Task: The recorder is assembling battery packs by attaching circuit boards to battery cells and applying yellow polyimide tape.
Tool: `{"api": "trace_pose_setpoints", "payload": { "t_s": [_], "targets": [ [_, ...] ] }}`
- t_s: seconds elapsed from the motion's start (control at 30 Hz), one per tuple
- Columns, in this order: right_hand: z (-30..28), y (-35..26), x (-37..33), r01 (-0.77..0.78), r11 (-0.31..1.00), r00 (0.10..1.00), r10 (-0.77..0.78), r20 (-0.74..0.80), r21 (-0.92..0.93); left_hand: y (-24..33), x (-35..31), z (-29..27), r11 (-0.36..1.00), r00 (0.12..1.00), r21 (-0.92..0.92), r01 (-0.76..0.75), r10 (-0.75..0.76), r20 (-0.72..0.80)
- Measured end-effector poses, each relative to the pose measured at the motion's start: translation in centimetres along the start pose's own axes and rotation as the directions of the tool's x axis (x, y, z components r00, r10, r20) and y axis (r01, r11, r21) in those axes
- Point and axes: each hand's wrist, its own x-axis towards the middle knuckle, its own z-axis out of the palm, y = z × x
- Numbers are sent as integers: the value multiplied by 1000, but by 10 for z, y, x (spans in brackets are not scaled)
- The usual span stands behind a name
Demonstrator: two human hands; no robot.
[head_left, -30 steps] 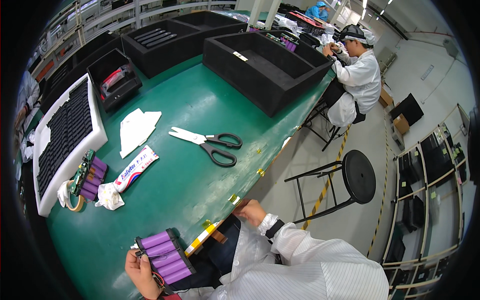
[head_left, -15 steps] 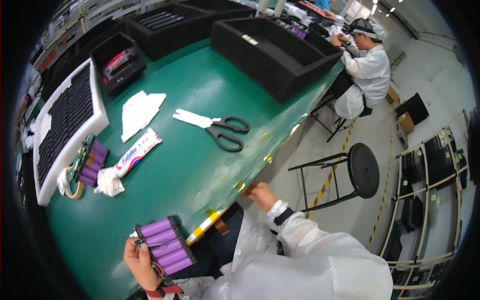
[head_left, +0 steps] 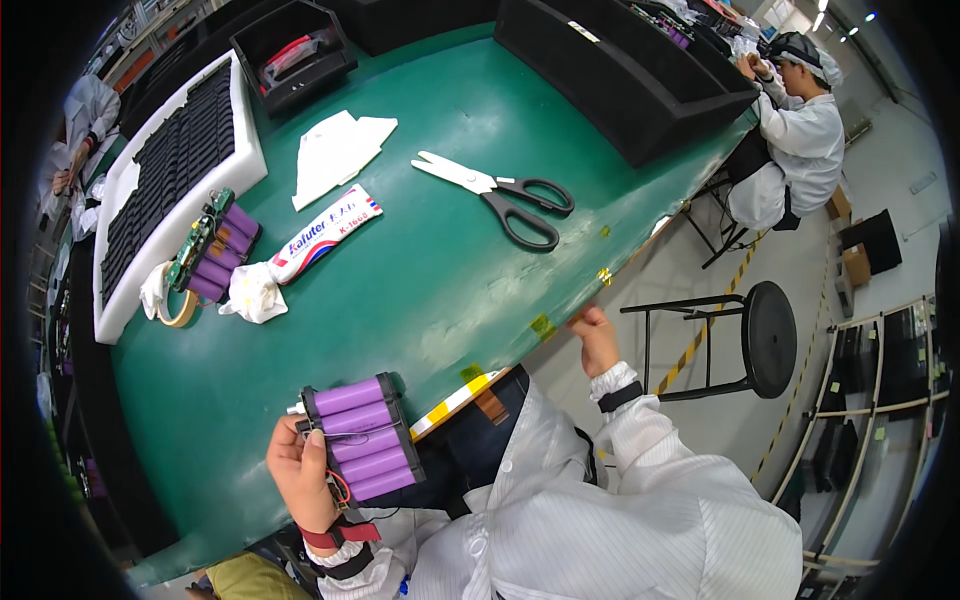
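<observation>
My left hand (head_left: 303, 472) is closed on the side of a battery pack (head_left: 372, 432), a row of purple cylindrical cells with black end caps and thin wires. The pack is held over the near table edge, its cells facing up. My right hand (head_left: 598, 343) is at the table's right edge, fingers curled together beside a small yellow tape piece (head_left: 542, 326); whatever its fingertips hold is hidden. Farther in lie black-handled scissors (head_left: 505, 190), a white glue tube (head_left: 325, 233), crumpled white tissue (head_left: 254, 293) and a second purple pack with a green circuit board (head_left: 222, 248).
A white foam tray (head_left: 245, 130) of black parts stands at the left, near a tape roll (head_left: 180, 310). White sheets (head_left: 340, 150) lie mid-table. Black bins (head_left: 640, 90) line the back. Right of the table are a black stool (head_left: 770, 340) and a seated co-worker (head_left: 805, 140).
The view has shifted, so the table items appear lower left or right of where they were. My left hand still holds the battery pack; my right hand stays by the table edge.
</observation>
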Motion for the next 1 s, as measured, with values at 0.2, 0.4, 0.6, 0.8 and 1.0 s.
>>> {"api": "trace_pose_setpoints", "payload": {
  "t_s": [0.2, 0.4, 0.6, 0.8, 1.0],
  "targets": [
    [-5, -39, -10, 8, 1000, 948, -12, -319, -14, -1, -2, -2, 1000, 1000, -13, -7, 7, 5],
    [-31, -27, 2, -110, 992, 966, 122, -227, 65, -1, 0, -1, 1000, 1000, -9, -4, 4, 11],
    [-30, -48, -6, -367, 928, 888, 372, 270, -69, -2, -2, -5, 999, 999, -29, -28, 29, 30],
    [-8, -50, -20, -228, 798, 909, 379, 171, -559, 0, 0, -1, 1000, 1000, 4, -19, 19, 16],
    [0, -22, -39, 424, 155, 881, -300, 366, -893, -1, 4, 0, 998, 999, 68, -14, 12, 30]
  ]
}}
